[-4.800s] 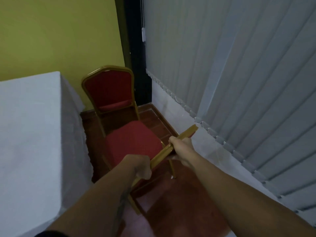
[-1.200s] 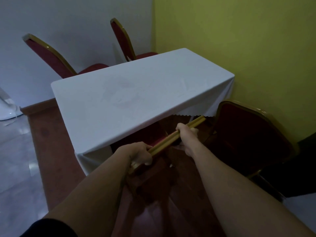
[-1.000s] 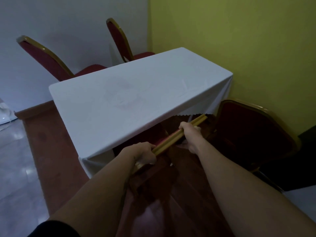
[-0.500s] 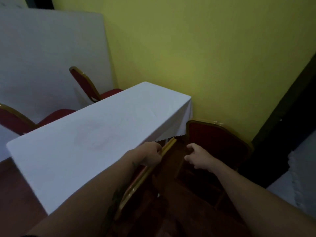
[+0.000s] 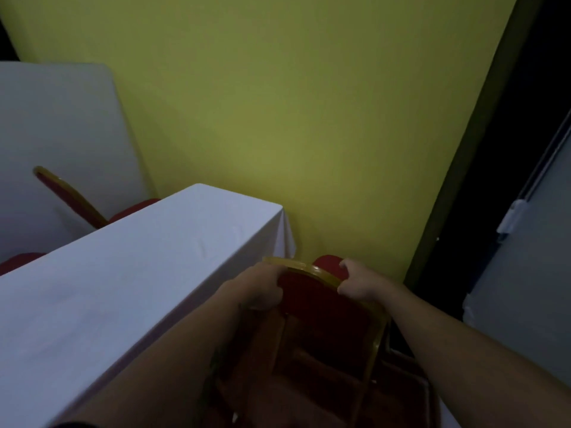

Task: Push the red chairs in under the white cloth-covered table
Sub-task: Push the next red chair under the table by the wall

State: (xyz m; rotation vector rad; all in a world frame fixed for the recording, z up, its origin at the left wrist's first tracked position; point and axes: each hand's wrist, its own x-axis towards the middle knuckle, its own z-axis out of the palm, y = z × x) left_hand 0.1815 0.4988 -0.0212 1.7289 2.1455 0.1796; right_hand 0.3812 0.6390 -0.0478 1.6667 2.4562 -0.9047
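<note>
The white cloth-covered table (image 5: 123,288) fills the left and runs up to the yellow wall. At its near right corner stands a red chair (image 5: 327,322) with a gold frame, its back towards me. My left hand (image 5: 262,288) grips the left side of the backrest's top rail. My right hand (image 5: 358,282) is closed on the rail's right side. The chair's seat and legs lie in dark shadow below my arms.
On the table's far side a second red chair (image 5: 71,196) leans its gold-edged back away from the table, and the red seat of a third chair (image 5: 18,261) shows at the left edge. The yellow wall (image 5: 309,134) stands close ahead, with a dark door frame (image 5: 457,186) and grey blinds (image 5: 531,273) on the right.
Both hands let go of the first chair's back rail beside the table and now grip the backrest of the chair near the wall. My view swung right and upward.
</note>
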